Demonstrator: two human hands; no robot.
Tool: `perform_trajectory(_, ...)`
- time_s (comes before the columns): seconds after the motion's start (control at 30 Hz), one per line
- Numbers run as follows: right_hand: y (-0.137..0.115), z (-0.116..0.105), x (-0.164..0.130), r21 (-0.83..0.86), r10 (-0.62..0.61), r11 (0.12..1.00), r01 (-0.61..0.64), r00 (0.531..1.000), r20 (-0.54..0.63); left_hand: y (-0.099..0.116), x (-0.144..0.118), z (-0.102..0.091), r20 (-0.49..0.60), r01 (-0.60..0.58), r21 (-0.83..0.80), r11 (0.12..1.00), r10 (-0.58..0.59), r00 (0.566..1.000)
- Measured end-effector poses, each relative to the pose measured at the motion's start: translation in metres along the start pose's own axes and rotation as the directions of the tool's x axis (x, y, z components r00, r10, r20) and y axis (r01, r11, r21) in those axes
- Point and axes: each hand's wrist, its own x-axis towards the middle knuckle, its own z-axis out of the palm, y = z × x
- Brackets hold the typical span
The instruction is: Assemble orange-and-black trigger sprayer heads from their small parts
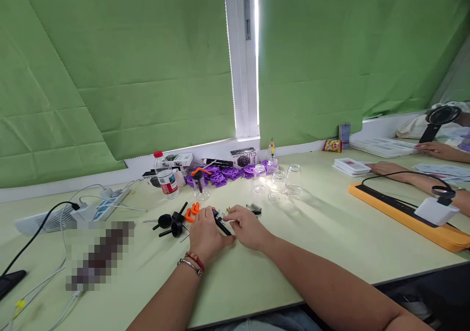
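Both my hands meet on the counter: left hand and right hand pinch closed around a black tool lying between them, its long axis slanting away leftward, equally near both.

Water bottle; purple wheels; clear glasses; orange tray.

Both hands pinching a black tool on table, orange clips beside.

Head-height, forward-down over table
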Motion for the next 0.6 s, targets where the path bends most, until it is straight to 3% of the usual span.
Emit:
perform_trajectory(0.27, 0.013, 0.006, 0.008, -0.151, -0.038, 0.988, 0.041, 0.999, 0.019, 0.004, 0.005, 0.002, 0.031, 0.019, -0.002, 1.0, -0.019, 0.999)
perform_trajectory(0.6, 0.027, 0.013, 0.016, -0.205, -0.083, 0.975, 0.089, 0.996, 0.038, -0.001, 0.012, 0.009, 0.102, 0.062, -0.015, 0.998, -0.06, 0.993)
